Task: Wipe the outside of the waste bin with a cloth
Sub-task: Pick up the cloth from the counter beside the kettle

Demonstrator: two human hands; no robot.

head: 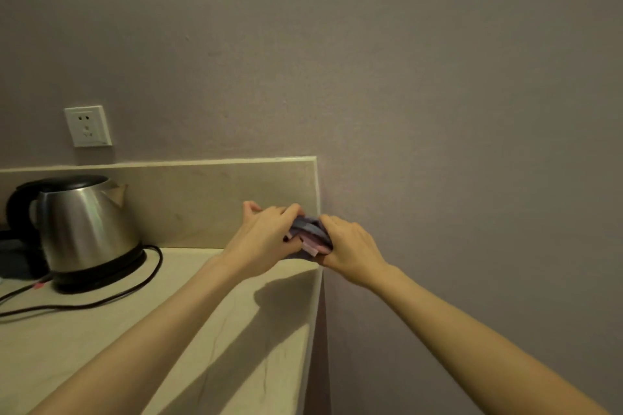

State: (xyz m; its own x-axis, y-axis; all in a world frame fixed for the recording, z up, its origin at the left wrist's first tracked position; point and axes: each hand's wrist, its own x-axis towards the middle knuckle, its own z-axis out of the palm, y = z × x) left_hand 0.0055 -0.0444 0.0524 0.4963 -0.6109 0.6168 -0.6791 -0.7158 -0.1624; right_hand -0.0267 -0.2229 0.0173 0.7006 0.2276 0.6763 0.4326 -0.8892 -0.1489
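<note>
- Both my left hand (266, 232) and right hand (350, 246) clutch the bunched cloth (312, 232), bluish I think, at the far right corner of the beige counter (101, 340).
- Steel kettle (84, 226) stands left; socket (88, 126) on the wall (438, 77) above.

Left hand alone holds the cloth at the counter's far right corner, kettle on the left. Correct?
Not quite: the head view shows both hands on the cloth, the left hand and the right hand gripping it from either side. The rest holds: it is at the counter's far right corner, and the kettle is on the left.
</note>
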